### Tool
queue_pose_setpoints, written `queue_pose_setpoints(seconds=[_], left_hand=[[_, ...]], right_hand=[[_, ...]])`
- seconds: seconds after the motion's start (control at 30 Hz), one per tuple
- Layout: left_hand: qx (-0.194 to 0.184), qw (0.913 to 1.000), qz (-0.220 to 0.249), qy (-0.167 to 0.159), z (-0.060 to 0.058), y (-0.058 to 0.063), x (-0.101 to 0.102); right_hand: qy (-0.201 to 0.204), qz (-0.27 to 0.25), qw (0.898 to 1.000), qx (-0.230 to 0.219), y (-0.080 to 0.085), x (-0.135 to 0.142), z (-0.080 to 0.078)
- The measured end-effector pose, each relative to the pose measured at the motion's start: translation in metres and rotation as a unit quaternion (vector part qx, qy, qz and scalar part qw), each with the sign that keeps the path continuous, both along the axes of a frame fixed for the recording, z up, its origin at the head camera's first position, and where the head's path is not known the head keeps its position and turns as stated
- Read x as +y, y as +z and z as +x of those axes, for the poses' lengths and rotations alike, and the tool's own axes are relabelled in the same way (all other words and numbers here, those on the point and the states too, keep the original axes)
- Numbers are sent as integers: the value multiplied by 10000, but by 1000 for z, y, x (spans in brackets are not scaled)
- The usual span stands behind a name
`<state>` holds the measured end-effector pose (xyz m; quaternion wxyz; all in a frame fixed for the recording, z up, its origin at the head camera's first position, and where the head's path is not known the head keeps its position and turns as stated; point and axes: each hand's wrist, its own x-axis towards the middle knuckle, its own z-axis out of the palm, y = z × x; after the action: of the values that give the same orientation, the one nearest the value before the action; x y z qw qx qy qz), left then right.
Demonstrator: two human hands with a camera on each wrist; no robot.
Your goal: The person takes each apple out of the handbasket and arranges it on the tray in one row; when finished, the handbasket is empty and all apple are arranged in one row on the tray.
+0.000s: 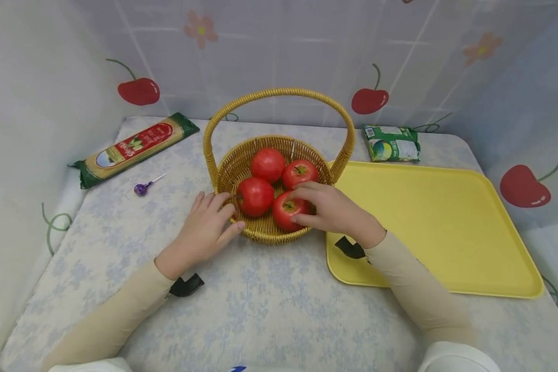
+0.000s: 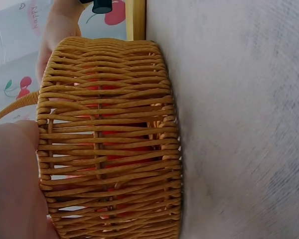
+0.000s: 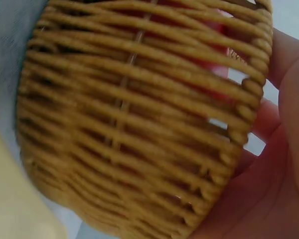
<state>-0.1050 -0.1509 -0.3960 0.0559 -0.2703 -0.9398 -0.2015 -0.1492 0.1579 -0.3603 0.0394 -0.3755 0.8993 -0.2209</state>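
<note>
While the right hand point(image 1: 332, 207) grips an apple point(image 1: 283, 216), partly covering it, the left hand point(image 1: 203, 228), fingers apart, touches the basket point(image 1: 270, 238), which blocks both wrist views.

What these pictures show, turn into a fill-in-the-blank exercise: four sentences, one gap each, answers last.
The basket holds ____ visible apples.
The hand touching the frontmost apple is the person's ____ one.
The tray beside the basket is coloured ____.
In the head view, the lollipop lies to the ____ of the basket.

Missing words: four; right; yellow; left.
</note>
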Motion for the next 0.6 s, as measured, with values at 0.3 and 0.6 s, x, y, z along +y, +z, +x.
queue_pose_setpoints(seconds=[0.3,0.6], left_hand=[[179,9993,311,-49,-3,-7,1],[165,9985,516,-102,-1,-9,1]], right_hand=[[67,-115,9995,-283,-2,-15,1],[160,-150,9992,-346,-7,-24,2]])
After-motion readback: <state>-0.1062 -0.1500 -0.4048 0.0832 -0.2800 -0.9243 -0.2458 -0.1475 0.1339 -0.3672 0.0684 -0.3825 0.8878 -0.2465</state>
